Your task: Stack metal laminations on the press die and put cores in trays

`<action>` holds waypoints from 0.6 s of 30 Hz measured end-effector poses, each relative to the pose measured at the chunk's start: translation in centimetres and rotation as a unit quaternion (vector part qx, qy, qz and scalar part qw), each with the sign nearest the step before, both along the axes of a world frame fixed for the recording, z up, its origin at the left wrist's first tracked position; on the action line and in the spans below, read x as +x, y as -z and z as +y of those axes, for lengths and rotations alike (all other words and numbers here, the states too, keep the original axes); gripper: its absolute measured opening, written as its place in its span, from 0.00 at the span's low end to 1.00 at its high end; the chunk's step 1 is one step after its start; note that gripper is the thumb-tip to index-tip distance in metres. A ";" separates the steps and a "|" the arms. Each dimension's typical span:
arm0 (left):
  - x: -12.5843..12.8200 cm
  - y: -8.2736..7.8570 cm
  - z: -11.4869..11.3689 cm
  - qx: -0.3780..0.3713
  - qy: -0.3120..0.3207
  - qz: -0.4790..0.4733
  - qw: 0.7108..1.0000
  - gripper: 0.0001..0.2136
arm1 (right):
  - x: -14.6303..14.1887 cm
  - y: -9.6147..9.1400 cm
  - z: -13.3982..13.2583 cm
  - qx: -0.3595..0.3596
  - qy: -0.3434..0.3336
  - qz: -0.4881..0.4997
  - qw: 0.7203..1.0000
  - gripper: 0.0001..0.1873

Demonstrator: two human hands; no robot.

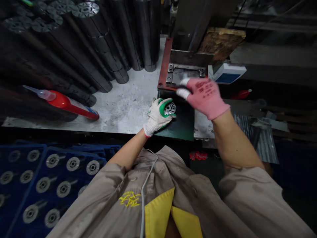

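Note:
My left hand [158, 115], in a white and green glove, is closed round a small round metal disc stack [170, 108] at the edge of a dark green mat [183, 125]. My right hand [203, 96], in a pink glove, hovers above and to the right of it, in front of the metal fixture [185, 73] of a press. It is smeared by motion. Its white fingertips point left towards the fixture. I cannot make out anything held in it.
Tall stacks of dark laminated metal discs [104, 49] lean across the back left of the grey bench [123, 105]. A red bottle with a clear nozzle [69, 104] lies on the left. Blue trays holding several disc stacks [49, 185] sit below. A white box [229, 72] stands right of the press.

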State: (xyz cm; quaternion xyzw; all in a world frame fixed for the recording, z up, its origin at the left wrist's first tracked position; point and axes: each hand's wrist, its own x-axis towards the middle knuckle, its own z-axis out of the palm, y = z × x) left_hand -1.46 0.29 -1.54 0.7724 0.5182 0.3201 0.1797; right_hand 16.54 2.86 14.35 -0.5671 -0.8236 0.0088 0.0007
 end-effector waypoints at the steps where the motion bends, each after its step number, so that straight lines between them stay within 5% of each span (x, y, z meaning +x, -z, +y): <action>1: -0.2 0.0 0.0 0.001 0.008 -0.005 1.000 0.38 | 0.0 -0.3 0.5 0.045 0.034 0.005 0.998 0.29; 4: -0.9 -0.5 0.0 0.002 0.061 -0.020 0.998 0.36 | -0.1 -0.1 1.9 0.101 0.072 -0.015 0.992 0.36; 7: -1.4 -0.9 -0.1 0.001 0.100 -0.031 0.995 0.35 | -0.3 0.4 1.6 0.085 0.061 -0.006 0.995 0.32; 13: -0.3 -0.5 -0.2 0.016 0.061 0.010 0.998 0.37 | -0.9 2.1 -3.2 -0.088 0.004 -0.004 0.996 0.21; 18: -0.3 -0.5 -0.1 0.009 0.083 0.030 0.996 0.30 | -4.2 3.3 -3.9 -0.184 -0.050 -0.115 0.975 0.22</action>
